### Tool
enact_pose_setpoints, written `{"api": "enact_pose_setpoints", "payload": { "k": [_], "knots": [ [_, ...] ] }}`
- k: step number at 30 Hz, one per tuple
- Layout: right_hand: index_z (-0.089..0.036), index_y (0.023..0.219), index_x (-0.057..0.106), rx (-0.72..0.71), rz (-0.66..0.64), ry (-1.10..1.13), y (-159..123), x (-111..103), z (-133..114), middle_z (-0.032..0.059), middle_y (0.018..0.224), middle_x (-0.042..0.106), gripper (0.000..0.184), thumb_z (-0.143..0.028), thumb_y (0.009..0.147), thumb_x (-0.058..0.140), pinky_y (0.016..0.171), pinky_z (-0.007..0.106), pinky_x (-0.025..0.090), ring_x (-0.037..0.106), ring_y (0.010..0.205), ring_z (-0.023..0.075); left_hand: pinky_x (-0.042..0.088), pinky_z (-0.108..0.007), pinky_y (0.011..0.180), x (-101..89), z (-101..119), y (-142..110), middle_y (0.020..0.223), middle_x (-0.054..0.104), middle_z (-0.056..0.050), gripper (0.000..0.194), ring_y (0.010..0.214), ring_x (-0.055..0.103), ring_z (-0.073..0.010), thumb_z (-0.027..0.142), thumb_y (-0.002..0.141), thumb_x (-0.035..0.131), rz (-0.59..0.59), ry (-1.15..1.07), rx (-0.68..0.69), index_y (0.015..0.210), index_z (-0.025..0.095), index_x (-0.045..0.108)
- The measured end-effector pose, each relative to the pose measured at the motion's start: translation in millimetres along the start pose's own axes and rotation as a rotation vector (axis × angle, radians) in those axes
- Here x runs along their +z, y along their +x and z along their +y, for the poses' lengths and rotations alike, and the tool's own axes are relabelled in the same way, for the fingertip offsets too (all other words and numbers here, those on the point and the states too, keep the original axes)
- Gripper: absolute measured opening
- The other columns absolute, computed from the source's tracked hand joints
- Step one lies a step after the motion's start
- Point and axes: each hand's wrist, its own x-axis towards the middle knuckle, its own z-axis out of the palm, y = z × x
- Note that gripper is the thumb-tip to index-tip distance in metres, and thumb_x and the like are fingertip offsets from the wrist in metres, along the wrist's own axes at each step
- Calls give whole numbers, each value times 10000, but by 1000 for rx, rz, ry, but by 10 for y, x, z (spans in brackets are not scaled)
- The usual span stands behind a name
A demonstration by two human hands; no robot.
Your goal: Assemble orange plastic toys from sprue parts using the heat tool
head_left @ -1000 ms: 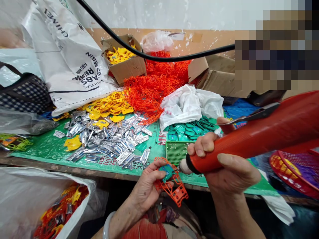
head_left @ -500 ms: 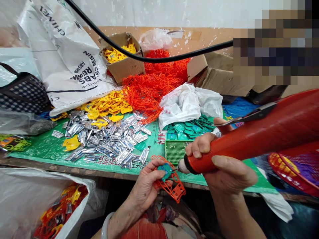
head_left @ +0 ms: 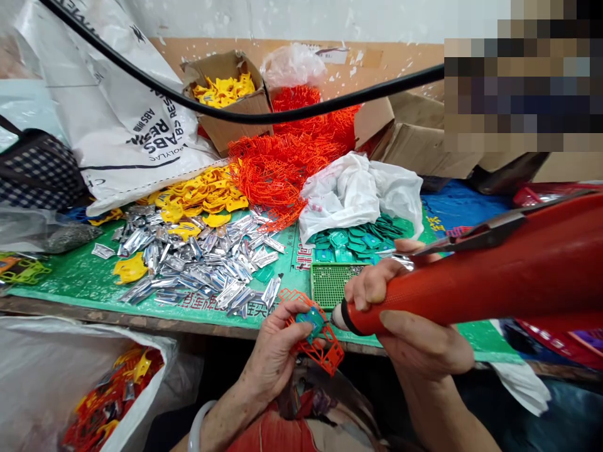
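Observation:
My left hand [head_left: 273,345] is closed around an orange plastic lattice frame [head_left: 331,356], with a green plastic plate [head_left: 311,321] pressed against it under the thumb. In my right hand [head_left: 419,333] is a large red electric screwdriver [head_left: 475,270], fingers wrapped around its front end. Its silver nose [head_left: 338,318] points left at the edge of the green plate. Whether the bit touches the plate is hard to make out. Just behind the pieces lies a green mesh tray [head_left: 332,289] with small metal bits in it.
Silver metal strips [head_left: 207,263], yellow plastic parts [head_left: 202,194], orange frames [head_left: 277,172] and green plates [head_left: 358,238] lie heaped on the table. A white sack [head_left: 155,351] of assembled pieces stands at lower left. A black cable [head_left: 282,117] hangs across the view.
The screwdriver's nose has moved slightly left and stays close to the green plate, its body now more level. Both hands keep their holds, and the view has shifted a little.

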Motion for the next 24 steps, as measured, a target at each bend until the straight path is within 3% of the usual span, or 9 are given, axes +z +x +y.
{"api": "enact_pose_setpoints", "payload": {
  "k": [9, 16, 24],
  "knots": [
    [-303, 1089, 557, -3, -22, -71, -28, 3, 20, -61, 708, 633, 472, -242, 695, 809, 637, 356, 519, 610, 597, 158, 579, -243, 540, 18, 34, -27, 790, 730, -1, 267, 587, 643, -125, 107, 577, 835, -10, 9, 11, 801, 176, 708],
    [-324, 1100, 586, 23, -41, 24, -8, -1, 29, -59, 717, 647, 482, -165, 688, 780, 635, 328, 516, 602, 610, 143, 575, -242, 541, 37, 103, -67, 791, 717, -2, 260, 574, 646, -125, 126, 577, 839, -19, 33, -2, 786, 174, 692],
    [-301, 1043, 657, 55, 86, 113, 200, -70, -33, -43, 658, 620, 445, -165, 621, 693, 612, 321, 519, 563, 572, 140, 577, -280, 601, 33, 103, -33, 759, 662, 8, 233, 586, 633, -127, 237, 620, 844, -65, 211, 14, 798, 163, 713]
  ]
}}
